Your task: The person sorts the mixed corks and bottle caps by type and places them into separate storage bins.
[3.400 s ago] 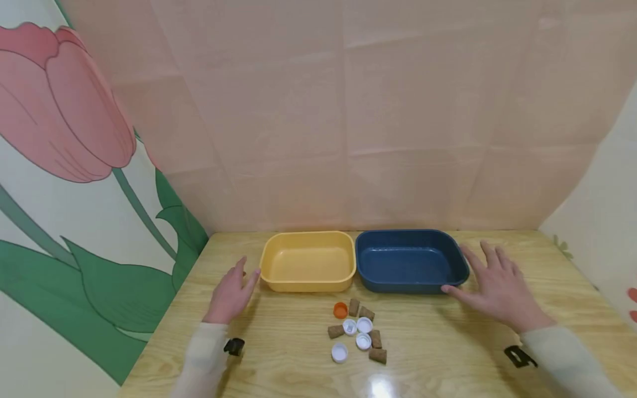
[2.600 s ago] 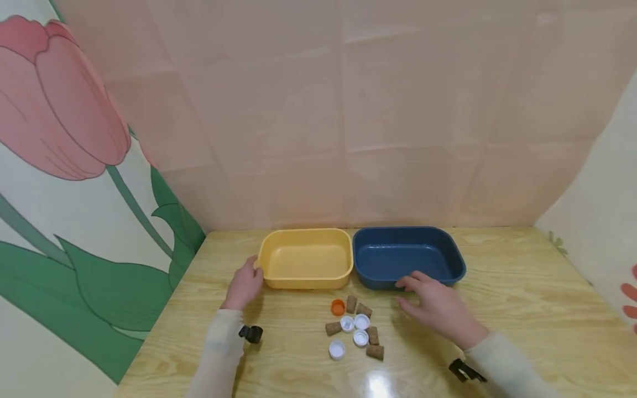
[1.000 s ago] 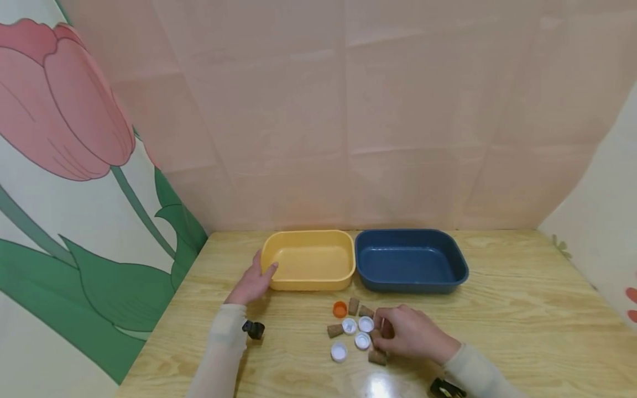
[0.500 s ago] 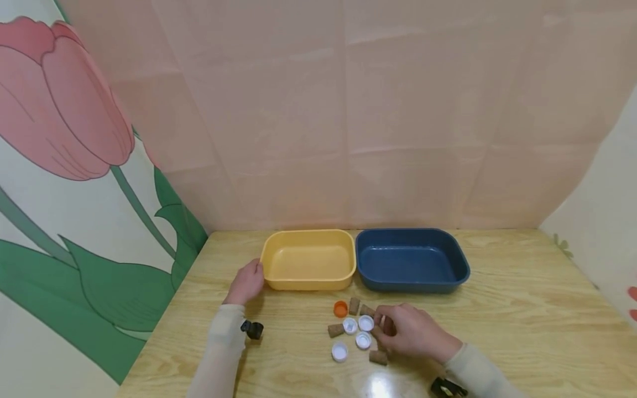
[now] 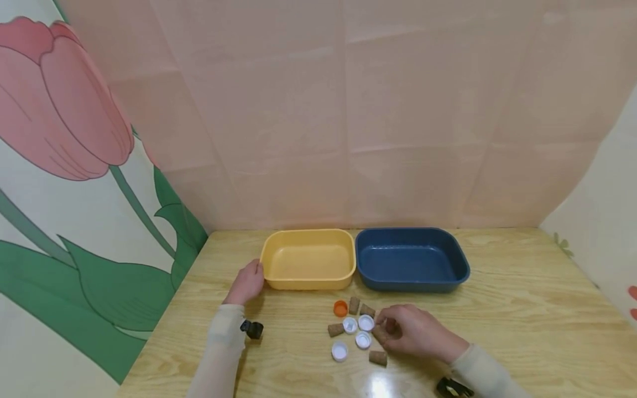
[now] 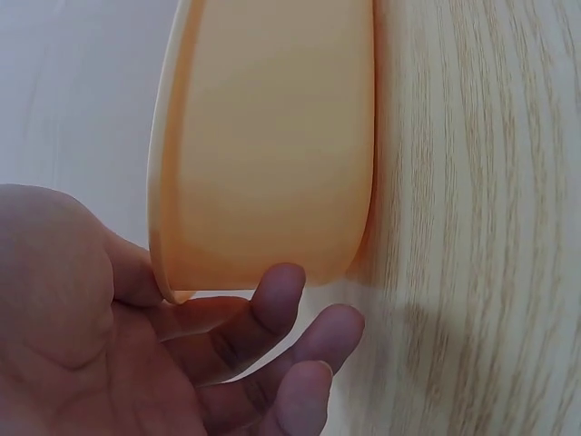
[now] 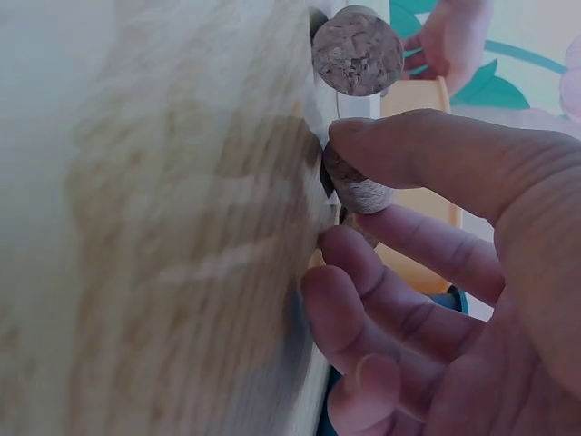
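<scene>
Resting against the near left corner of the shallow yellow plastic tray, the left hand lies relaxed, fingers loose, gripping nothing. Beside it sits the dark blue plastic tray. Nearer, among white bottle caps, the right hand pinches a brown cork stopper just off the wooden table.

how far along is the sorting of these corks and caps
Nothing sorted yet: the yellow tray and blue tray hold nothing. In hand: the right hand pinches a cork at the pile, while the left hand touches the yellow tray. Left: the other corks and the caps on the table.
</scene>
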The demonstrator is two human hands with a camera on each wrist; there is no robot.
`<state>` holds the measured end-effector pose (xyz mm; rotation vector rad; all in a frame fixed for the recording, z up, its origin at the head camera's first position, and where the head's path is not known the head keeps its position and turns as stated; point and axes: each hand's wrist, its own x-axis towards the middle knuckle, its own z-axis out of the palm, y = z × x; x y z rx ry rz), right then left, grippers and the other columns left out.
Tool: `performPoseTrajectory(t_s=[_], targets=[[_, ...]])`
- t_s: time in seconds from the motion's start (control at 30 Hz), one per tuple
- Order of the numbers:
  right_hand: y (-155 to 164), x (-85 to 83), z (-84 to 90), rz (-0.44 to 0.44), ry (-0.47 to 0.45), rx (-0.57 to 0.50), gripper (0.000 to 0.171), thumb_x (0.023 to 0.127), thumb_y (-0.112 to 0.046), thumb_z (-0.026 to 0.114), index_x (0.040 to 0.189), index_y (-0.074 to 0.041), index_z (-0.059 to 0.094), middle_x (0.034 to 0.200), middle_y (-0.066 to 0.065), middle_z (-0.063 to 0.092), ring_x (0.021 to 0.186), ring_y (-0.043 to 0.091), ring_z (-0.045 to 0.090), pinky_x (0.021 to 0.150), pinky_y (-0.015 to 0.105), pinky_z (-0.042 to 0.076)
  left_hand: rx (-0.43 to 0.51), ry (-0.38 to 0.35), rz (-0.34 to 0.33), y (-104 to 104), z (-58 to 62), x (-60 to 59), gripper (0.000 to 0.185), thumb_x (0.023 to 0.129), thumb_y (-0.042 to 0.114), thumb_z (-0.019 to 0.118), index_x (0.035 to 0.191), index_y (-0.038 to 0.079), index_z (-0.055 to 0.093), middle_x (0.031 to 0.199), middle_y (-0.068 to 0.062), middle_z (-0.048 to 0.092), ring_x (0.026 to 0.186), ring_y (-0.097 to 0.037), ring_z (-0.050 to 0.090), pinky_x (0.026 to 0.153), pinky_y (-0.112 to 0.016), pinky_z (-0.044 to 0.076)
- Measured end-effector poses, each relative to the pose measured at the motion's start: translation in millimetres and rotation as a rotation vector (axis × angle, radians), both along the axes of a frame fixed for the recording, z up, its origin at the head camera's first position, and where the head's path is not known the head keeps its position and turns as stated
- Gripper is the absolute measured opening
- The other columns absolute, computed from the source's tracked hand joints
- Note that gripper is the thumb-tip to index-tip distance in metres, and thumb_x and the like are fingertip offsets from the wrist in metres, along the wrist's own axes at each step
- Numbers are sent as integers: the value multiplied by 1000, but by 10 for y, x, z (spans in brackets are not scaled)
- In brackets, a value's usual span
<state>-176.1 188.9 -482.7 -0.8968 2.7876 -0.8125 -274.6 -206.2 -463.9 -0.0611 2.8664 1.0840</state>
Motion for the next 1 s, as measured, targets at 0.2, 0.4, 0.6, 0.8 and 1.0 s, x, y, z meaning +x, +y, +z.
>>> performPoseTrajectory(t_s=[0.2, 0.4, 0.6, 0.8, 1.0], targets=[[31, 14, 21, 4, 12, -30, 23, 78, -22, 82, 97, -26, 69, 78, -16, 60, 71, 0, 54, 63, 24, 48, 54, -44, -2, 1, -17, 7, 38, 110, 26, 24, 117, 3, 54, 87, -9, 55, 74, -21, 53, 67, -32, 45], [92, -6, 132, -23, 20, -47, 28, 78, -23, 83, 102, -20, 70, 79, -13, 61, 69, 1, 54, 60, 23, 48, 94, -53, -10, -5, -32, 7, 38, 110, 27, 25, 115, 3, 54, 87, -12, 59, 73, -20, 55, 66, -31, 46], [179, -86, 275, -56, 80, -60, 27, 78, -20, 83, 102, -16, 71, 78, -9, 62, 62, 2, 52, 56, 22, 45, 139, -66, -19, -1, -27, 18, 38, 110, 26, 24, 113, 2, 52, 84, -14, 59, 70, -25, 61, 64, -31, 48], [274, -154, 440, -136, 94, -21, 27, 79, -24, 83, 102, -20, 71, 81, -10, 62, 62, 0, 48, 55, 22, 43, 167, -76, -24, 3, -29, 10, 36, 110, 25, 24, 109, 1, 51, 78, -10, 57, 69, -25, 60, 63, -31, 48], [391, -297, 572, -181, 133, 16, 31, 82, -29, 83, 107, -15, 71, 80, -10, 60, 63, 2, 49, 56, 24, 43, 178, -68, -31, -9, -35, 0, 35, 110, 23, 25, 107, 0, 51, 73, -9, 56, 65, -25, 60, 60, -30, 48]])
